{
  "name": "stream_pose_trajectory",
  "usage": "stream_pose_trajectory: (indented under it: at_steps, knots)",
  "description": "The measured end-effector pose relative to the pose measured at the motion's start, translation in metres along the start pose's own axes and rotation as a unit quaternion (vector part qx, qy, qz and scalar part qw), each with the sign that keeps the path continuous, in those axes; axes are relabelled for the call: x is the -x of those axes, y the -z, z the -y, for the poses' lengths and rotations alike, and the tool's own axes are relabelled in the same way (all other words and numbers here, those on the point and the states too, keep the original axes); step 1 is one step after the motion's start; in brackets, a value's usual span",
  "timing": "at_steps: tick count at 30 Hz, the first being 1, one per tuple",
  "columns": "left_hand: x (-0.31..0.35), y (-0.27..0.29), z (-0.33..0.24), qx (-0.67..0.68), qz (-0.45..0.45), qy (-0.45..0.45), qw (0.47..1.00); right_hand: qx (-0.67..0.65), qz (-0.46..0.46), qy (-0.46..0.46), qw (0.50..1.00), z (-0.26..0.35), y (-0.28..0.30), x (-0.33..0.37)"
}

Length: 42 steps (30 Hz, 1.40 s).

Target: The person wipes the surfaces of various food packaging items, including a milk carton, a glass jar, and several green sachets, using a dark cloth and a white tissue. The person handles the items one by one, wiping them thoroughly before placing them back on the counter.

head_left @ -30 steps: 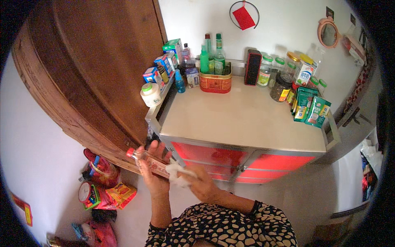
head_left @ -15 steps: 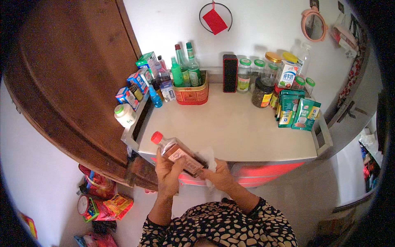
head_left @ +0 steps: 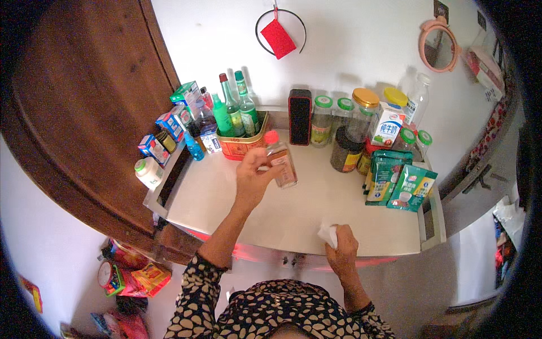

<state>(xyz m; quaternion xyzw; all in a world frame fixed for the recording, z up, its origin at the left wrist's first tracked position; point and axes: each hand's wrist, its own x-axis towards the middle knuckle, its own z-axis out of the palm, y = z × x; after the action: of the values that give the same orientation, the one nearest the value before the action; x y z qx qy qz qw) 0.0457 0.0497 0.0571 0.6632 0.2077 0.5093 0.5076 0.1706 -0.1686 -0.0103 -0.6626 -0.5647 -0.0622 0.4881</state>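
My left hand (head_left: 253, 174) reaches over the cabinet top and is closed on a flat clear bottle (head_left: 283, 165) with a red cap and a reddish label. The bottle stands nearly upright, just right of a red and gold tin (head_left: 237, 149). Whether its base touches the surface I cannot tell. Inside the tin are several green bottles (head_left: 248, 110). Near the front edge, my right hand (head_left: 343, 248) is closed round a crumpled white tissue or cloth (head_left: 327, 234), which sticks out on the hand's left side.
Behind the bottle stands a black speaker (head_left: 300, 117) with red edging. Lidded glass jars (head_left: 322, 121), a carton (head_left: 387, 125) and green packets (head_left: 411, 187) fill the right. Small boxes (head_left: 153, 148) and a white jar (head_left: 148, 172) line the left rail. Bags (head_left: 151, 279) lie on the floor.
My left hand has carried the bottle forward from the front edge to beside the tin and turned it more upright. My right hand has come away from the bottle with the white tissue or cloth.
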Motion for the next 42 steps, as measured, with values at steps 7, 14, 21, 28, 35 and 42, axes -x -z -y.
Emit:
stream_pose_trajectory:
  at_steps: [7, 14, 21, 28, 35, 42]
  knots:
    - [-0.061, -0.049, 0.064, -0.075, 0.028, -0.055, 0.995, -0.033, 0.062, 0.013, 0.997, -0.013, 0.004, 0.002]
    - [-0.079, -0.072, 0.092, -0.107, 0.053, -0.027, 0.992, -0.075, 0.079, 0.013, 0.994, -0.021, 0.006, 0.0]
    - [-0.089, -0.08, 0.102, -0.003, 0.07, 0.024, 0.997, -0.083, 0.096, -0.007, 0.992, -0.02, 0.008, -0.001]
    - [-0.097, -0.094, 0.12, 0.023, 0.053, -0.006, 0.998, -0.058, 0.109, -0.008, 0.992, -0.013, 0.011, -0.007]
    - [-0.08, -0.095, 0.1, -0.109, -0.068, -0.051, 0.99, -0.071, 0.091, 0.005, 0.993, -0.016, 0.005, -0.005]
    - [-0.104, -0.007, 0.049, -0.323, -0.344, -0.24, 0.849, -0.05, 0.096, -0.006, 0.994, -0.01, 0.01, -0.007]
